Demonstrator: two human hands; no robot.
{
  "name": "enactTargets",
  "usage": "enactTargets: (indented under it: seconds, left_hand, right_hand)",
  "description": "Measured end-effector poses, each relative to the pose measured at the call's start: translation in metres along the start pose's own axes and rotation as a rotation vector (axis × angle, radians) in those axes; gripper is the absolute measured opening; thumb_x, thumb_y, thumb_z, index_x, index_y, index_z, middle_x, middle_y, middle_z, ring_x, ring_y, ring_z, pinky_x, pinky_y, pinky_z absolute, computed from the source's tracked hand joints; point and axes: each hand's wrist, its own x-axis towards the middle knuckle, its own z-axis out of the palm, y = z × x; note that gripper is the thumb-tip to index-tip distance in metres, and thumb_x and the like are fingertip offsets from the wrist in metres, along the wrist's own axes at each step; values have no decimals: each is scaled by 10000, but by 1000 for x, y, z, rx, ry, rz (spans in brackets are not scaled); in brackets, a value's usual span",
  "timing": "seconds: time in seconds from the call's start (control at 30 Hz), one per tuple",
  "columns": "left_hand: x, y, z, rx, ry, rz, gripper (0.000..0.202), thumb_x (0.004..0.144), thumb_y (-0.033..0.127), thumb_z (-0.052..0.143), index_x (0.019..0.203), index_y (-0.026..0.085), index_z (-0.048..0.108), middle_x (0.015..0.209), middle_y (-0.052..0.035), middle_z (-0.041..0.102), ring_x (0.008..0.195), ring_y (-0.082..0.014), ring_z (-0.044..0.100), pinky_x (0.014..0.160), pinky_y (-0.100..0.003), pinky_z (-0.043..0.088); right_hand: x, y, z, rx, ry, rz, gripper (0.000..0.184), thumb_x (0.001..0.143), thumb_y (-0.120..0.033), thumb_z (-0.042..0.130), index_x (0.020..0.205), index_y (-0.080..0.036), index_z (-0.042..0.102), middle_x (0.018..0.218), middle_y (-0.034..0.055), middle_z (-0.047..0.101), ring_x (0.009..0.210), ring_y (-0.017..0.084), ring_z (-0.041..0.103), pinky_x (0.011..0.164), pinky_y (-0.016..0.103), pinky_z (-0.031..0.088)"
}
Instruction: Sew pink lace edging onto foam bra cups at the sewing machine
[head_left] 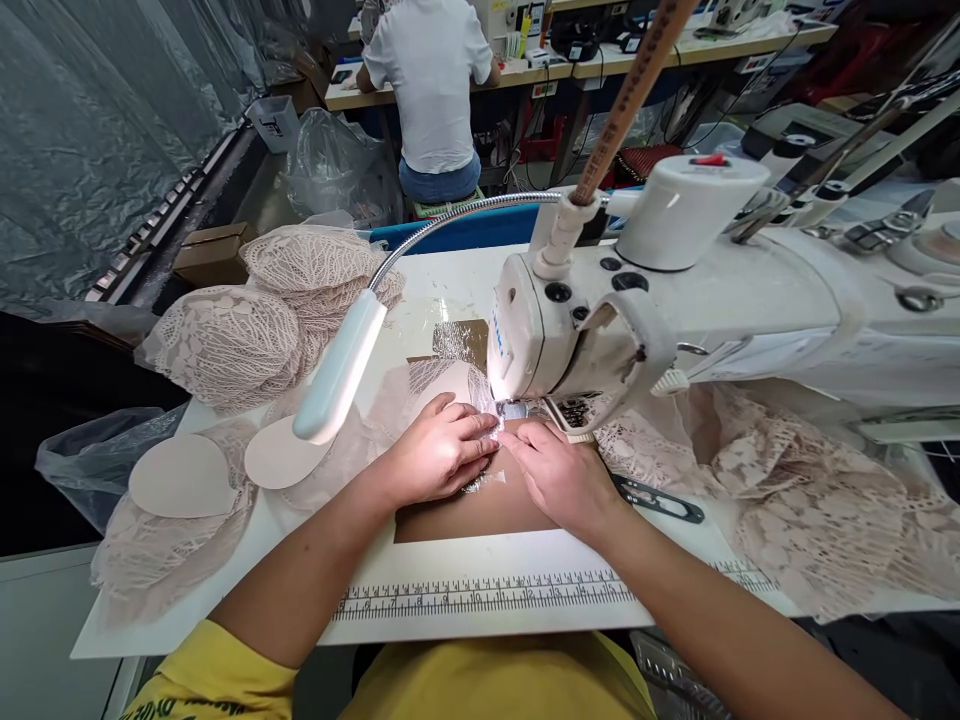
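Observation:
A beige lace cup piece (450,383) lies under the head of a white sewing machine (517,330), lit brightly at the needle. My left hand (444,452) rests on the piece left of the needle, its fingers stretched out and lying flat on the fabric. Close in front of the needle, my right hand (559,475) is closed, thumb and forefinger pinched at the edge of the lace. The exact grip there is partly hidden. Beneath both hands is a brown board (472,518) with shiny tape on it.
Stacks of lace pieces (225,345) and smooth beige cup pads (182,476) lie at left. A lamp (341,370) arches over the table. Sewn lace (817,510) is heaped at right, beside a dark metal tool (660,498). A ruler strip (480,597) runs along the front. Another person (431,90) sits beyond.

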Motion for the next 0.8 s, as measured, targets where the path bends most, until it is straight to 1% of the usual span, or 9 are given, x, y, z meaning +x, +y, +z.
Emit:
enactTargets:
  seconds: [0.13,0.23,0.3,0.47,0.53,0.63,0.7,0.8]
  left_hand:
    - [1,-4,2,1,7,-52,300,945,283,441,1133,203,661,1244,-95,625,1059,-248,537,969,-466,361]
    - [2,-9,4,-8,34,-84,294,934,282,463,1139,213,662,1231,-93,633,1058,-253,540,966,-464,365]
    - [3,-13,5,-11,47,-101,295,929,275,470,1152,216,654,1228,-89,634,1071,-255,536,972,-464,360]
    - [6,-21,7,5,73,-164,305,920,246,464,1164,197,641,1184,-118,645,1068,-256,538,935,-446,381]
    - [7,-24,8,19,94,-196,298,916,234,465,1149,189,645,1189,-121,640,1090,-259,531,937,-446,381]
    - [7,-29,10,42,134,-255,295,908,218,471,1150,187,637,1249,-110,611,1124,-263,517,950,-458,376]
    - [5,-32,11,57,160,-297,302,898,209,483,1161,189,629,1267,-102,601,1132,-261,514,954,-463,379]
    - [3,-37,13,83,210,-346,302,889,198,483,1150,176,634,1241,-102,613,1133,-257,516,957,-449,395]
  right_hand:
    - [1,0,5,-52,-64,66,400,849,-77,443,1167,-198,653,859,71,659,725,171,569,549,292,349]
    - [0,0,8,-86,-72,83,430,878,-107,426,1248,-212,619,889,84,668,739,175,589,546,287,363]
    - [0,0,9,-86,-67,91,437,888,-117,423,1265,-230,612,873,81,668,731,171,596,541,280,365]
    - [-1,2,9,-44,-35,94,432,891,-108,417,1235,-248,638,809,56,664,689,156,590,540,271,367]
    - [-1,3,8,-14,-6,73,420,886,-106,424,1214,-241,650,830,48,675,711,155,590,563,267,383]
    - [-1,4,8,5,44,33,389,881,-110,436,1178,-210,666,878,46,690,753,165,587,612,268,410]
    - [-1,5,9,-3,65,9,375,884,-115,430,1159,-193,673,892,51,694,740,171,583,624,278,421]
    - [-1,8,13,-10,94,-22,362,897,-132,416,1142,-181,678,880,58,691,691,168,583,615,288,428]
